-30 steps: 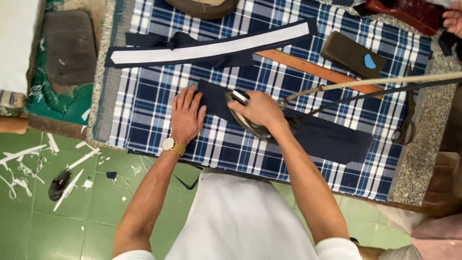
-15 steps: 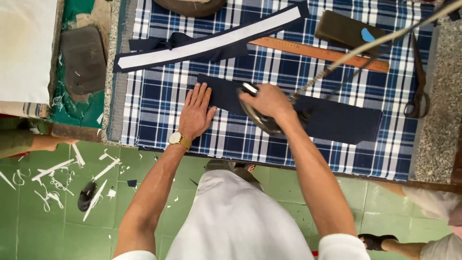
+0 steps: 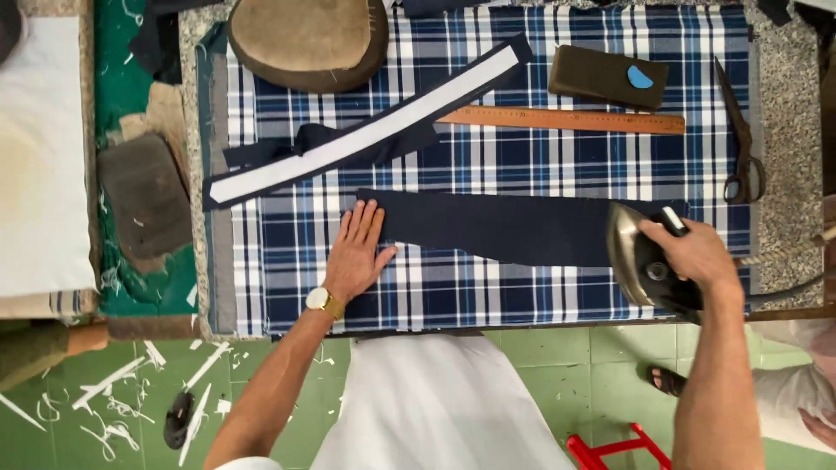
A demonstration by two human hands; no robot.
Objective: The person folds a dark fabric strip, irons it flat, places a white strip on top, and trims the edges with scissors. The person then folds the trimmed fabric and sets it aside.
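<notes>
Dark navy fabric strip was laid flat along the middle of the checked blue and white cloth that covered the table, and it ran from the left hand to the iron. The left hand was spread open with the palm down and the fingers straight, and its fingertips were pressed on the left end of the strip; a gold wristwatch was worn on that wrist. The right hand was closed around the handle of the iron, which was placed on the right end of the strip, near the right edge of the table. Above the strip, a wooden ruler was laid almost parallel to it, well apart from both hands. A long white band on dark fabric was laid slanted from the lower left to the upper right, just beside the ruler's left end. A dark block with a piece of blue chalk was seen above the ruler, and scissors were laid at the right side. A round brown cushion was placed at the top left of the cloth. White scraps were scattered on the green floor below.
</notes>
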